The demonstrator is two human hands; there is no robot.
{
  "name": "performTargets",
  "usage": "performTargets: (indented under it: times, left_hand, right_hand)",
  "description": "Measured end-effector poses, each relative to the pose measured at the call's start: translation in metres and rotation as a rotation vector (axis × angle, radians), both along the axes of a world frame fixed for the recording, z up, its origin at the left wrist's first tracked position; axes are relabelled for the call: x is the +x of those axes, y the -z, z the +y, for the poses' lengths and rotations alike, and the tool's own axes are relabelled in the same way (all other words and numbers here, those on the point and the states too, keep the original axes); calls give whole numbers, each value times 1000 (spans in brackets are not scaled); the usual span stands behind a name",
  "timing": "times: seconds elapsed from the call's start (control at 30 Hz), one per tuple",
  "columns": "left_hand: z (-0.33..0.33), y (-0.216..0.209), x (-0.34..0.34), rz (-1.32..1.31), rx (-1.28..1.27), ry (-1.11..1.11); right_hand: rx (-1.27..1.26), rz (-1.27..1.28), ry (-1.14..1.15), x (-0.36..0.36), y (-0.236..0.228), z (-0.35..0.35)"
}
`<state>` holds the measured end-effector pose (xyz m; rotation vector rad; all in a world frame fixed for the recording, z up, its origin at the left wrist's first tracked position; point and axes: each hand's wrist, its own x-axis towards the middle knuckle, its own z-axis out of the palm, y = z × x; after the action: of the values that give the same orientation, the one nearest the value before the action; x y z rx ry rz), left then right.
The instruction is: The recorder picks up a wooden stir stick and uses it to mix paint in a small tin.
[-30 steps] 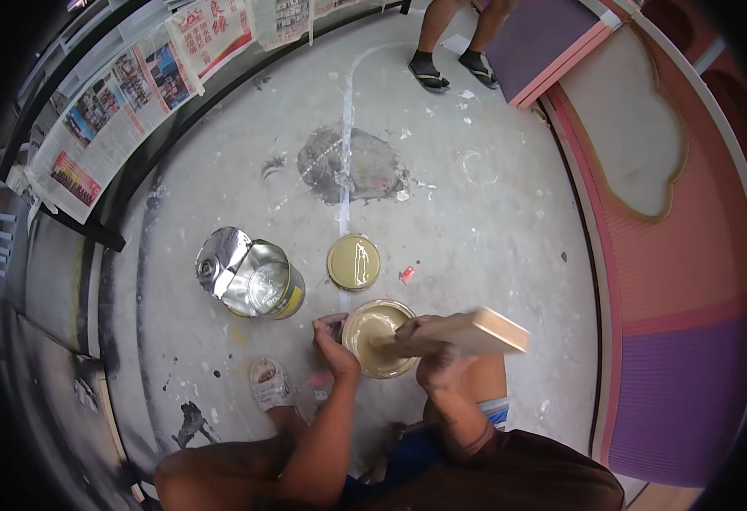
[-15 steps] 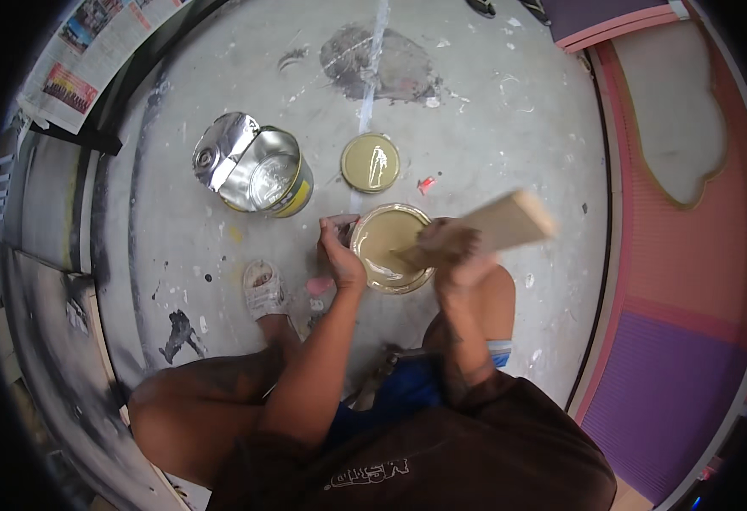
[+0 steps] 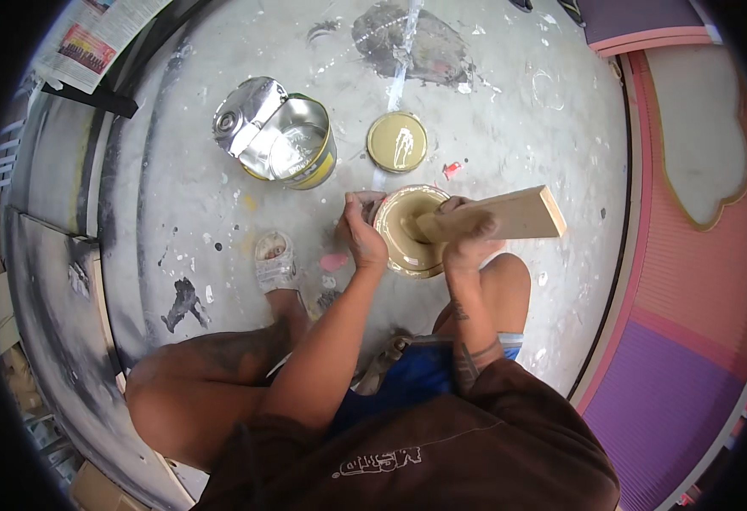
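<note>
A round can [image 3: 418,273] of tan paint stands on the floor in front of me. My left hand [image 3: 364,232] is curved against its left side, steadying it, with some fingers hidden behind the can. In my right hand [image 3: 474,244] is a flat wooden stick [image 3: 522,215], gripped over the can's right edge. The stick's lower end dips into the paint [image 3: 400,241], which shows a swirl around it; its broad upper end points out to the right. Just beyond the can lies a round lid [image 3: 397,143] coated in the same tan paint.
An empty metal tin [image 3: 326,166] with its top bent open stands at the far left of the can. A red scrap [image 3: 451,170] lies near the lid. Pink and purple panels [image 3: 688,281] run along the right; a dark-smeared board [image 3: 54,281] is at the left.
The whole view has shifted, so things sit further right and higher. The stick, blurred before, has swung slightly in the paint and now appears sharper. Both hands keep their holds.
</note>
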<state>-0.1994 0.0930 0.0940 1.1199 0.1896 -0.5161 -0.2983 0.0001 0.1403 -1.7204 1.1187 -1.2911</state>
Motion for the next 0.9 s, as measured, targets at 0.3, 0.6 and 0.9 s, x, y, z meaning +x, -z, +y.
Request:
performTargets:
  times: [0.3,0.6,0.9]
  left_hand:
    - [4,4,-1,-36,86,6]
    - [4,3,1,-24,33,2]
    - [10,4,3,2,57,-29]
  right_hand:
    - [-45,-47,103,12,-13,11]
    - [147,-82,70,14,-10,12]
    - [-42,-44,-53,7,-17,13]
